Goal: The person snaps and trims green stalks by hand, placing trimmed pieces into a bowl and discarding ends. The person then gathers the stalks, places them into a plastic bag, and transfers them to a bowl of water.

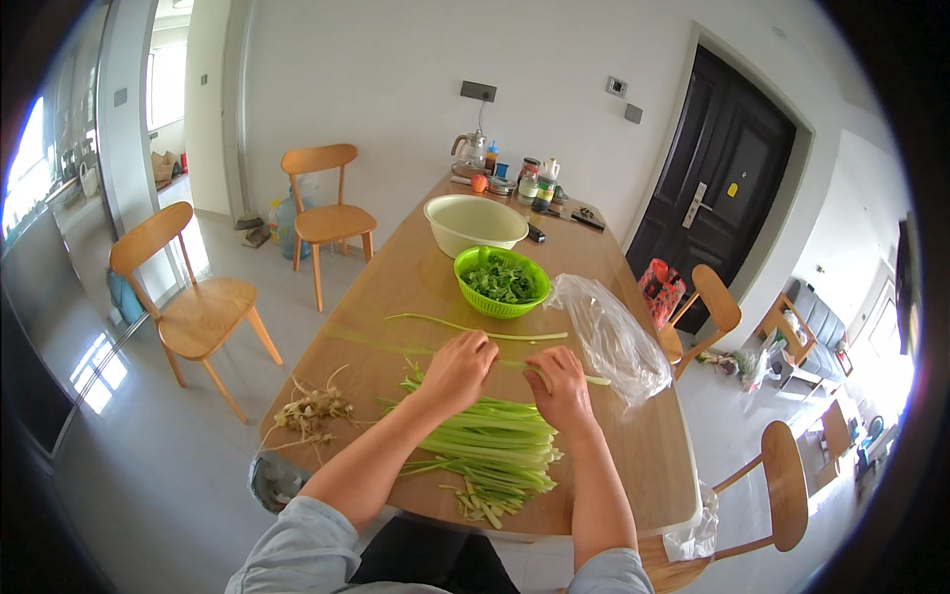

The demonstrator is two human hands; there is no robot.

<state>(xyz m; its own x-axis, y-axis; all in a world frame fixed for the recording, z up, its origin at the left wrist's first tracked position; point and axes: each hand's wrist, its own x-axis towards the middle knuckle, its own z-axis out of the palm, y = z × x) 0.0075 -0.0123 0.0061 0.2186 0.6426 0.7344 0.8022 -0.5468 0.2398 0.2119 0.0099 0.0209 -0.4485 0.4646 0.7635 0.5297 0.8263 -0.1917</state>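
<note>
Between my left hand and my right hand a pale green celery stalk runs crosswise above the wooden table, pinched by the fingers of both; its left part is blurred. Another celery stalk lies on the table just beyond my hands. Nearer to me, under my forearms, is a pile of celery stalks, with short cut pieces at its near edge. Cut-off roots lie to the left. Green leaves fill a bright green plastic colander past the stalks.
Behind the colander stands a cream plastic basin. A clear plastic bag lies along the table's right side. A knife, bottles and a glass kettle are at the far end. Wooden chairs stand around the table.
</note>
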